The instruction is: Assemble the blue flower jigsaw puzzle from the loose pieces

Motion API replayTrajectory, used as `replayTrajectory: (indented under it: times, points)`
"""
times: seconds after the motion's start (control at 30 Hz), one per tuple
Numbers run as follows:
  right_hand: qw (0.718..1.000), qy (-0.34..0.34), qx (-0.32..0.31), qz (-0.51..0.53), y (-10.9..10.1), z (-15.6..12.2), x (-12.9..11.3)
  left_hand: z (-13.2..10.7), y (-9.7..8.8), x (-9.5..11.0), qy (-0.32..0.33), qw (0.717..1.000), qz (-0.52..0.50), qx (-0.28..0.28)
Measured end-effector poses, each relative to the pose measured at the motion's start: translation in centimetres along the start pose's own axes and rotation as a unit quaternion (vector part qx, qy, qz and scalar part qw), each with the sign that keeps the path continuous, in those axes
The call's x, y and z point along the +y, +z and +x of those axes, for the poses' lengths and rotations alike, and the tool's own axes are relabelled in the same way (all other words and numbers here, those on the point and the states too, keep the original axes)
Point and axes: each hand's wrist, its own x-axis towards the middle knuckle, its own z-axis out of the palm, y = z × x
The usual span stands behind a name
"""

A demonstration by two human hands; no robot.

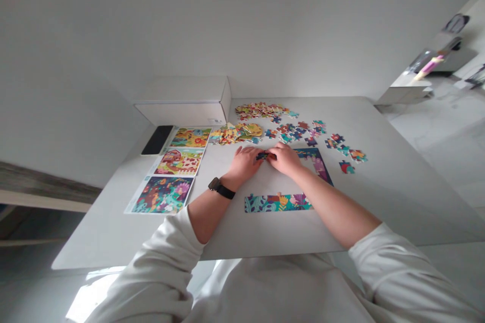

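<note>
Presently holds a dark piece (262, 156) between the left hand (245, 163) and the right hand (285, 158), both close together in a narrow pinch, around the middle of the desk (223, 234). Cannot tell a single piece from two joined, with part covered, nor tell whether raised or resting. Wears a black watch (222, 187) on the left wrist and pale sleeves (162, 257) pushed up near the elbows.

Just beside the right hand, has a joined corner (321, 165) of dark blue and purple, running along the far side and down the right, partly hidden by the right forearm. Nearer the front edge, has a joined strip (269, 204) of teal leaves and flowers, reaching right as far as the same forearm. Cannot tell behind the forearm whether joined to the corner.

Beyond the right hand, has loose pieces (299, 132) in blue, teal and red, scattered rightward to a red and teal piece (345, 167), well apart. Farther back, has a mostly yellow and red heap (259, 110), and nearer the left, a yellow pile (235, 133).

On the left, has a sheet (175, 171) with three bright pictures in a column, a black phone (158, 140) beside the top one, and behind both a white box (185, 112).
</note>
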Motion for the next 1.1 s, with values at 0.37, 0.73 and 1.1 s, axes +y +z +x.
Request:
replayTrajectory:
  times: [0.37, 0.73, 1.1]
  points:
    - [1.000, 0.000, -0.001, 0.005, 0.1, -0.1, 0.0, 1.4, -3.1, -4.8, -0.094, 0.955, -0.218, 0.177]
    - [0.990, -0.063, -0.074, 0.098, -3.7, 0.5, 1.9, 0.7, -2.5, -1.1, 0.201, 0.969, 0.143, -0.023]
    - [0.990, 0.089, -0.043, 0.098, -11.0, -4.3, 11.3, 0.4, -1.6, -1.2, 0.164, 0.980, 0.106, -0.041]
